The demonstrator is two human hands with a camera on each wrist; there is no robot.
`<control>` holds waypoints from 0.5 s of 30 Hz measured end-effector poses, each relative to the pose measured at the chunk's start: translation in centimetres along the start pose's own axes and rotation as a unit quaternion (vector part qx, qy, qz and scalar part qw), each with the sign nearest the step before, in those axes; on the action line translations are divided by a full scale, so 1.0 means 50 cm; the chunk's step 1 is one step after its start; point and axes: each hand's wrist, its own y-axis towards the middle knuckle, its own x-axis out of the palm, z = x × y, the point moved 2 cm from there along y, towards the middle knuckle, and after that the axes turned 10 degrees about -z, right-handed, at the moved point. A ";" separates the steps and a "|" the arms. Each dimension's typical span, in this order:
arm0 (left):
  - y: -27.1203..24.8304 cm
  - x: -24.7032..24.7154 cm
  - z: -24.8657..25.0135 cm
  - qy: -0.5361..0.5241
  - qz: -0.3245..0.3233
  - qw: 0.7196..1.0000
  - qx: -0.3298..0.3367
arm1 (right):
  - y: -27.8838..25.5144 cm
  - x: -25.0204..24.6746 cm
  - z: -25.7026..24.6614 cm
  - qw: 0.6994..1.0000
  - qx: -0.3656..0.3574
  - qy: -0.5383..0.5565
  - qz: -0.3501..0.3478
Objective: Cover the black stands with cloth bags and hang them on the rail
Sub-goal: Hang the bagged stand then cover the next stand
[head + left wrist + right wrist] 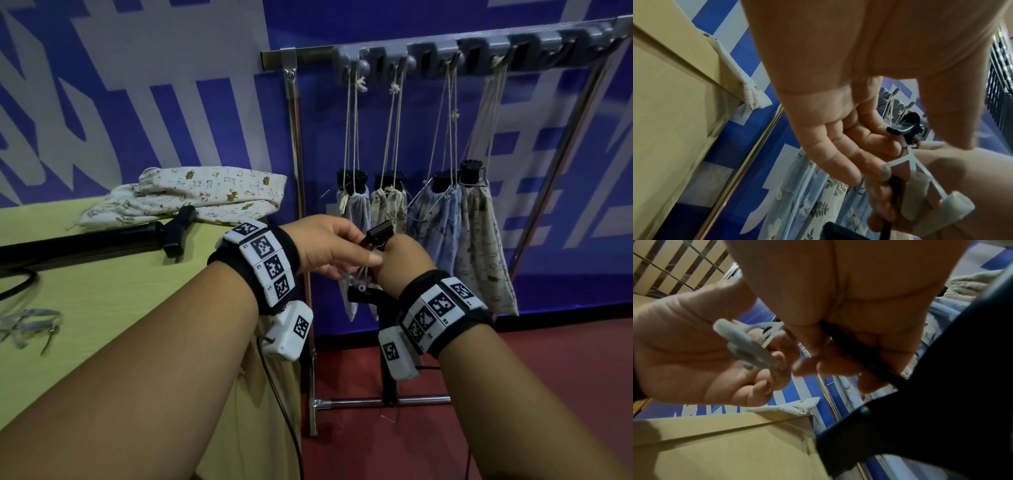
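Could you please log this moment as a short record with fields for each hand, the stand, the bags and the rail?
left hand: fingers curled at the stand's wire fitting
right hand: grips the black stand's shaft
black stand: held upright between both hands, uncovered
wire fitting: grey, with padded ends, at the stand's top
hung bags: four on cords from the rail
rail: grey hooks on a metal frame
spare cloth bags: piled on the table
second stand: lying on the table
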 end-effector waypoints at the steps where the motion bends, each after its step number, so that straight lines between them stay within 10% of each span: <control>1: 0.001 -0.003 -0.003 -0.001 0.003 1.000 0.000 | -0.001 -0.002 -0.001 1.000 -0.002 0.012 0.000; 15: 0.005 -0.018 -0.010 0.003 0.036 0.999 -0.008 | -0.013 -0.001 -0.014 0.995 -0.096 0.028 -0.001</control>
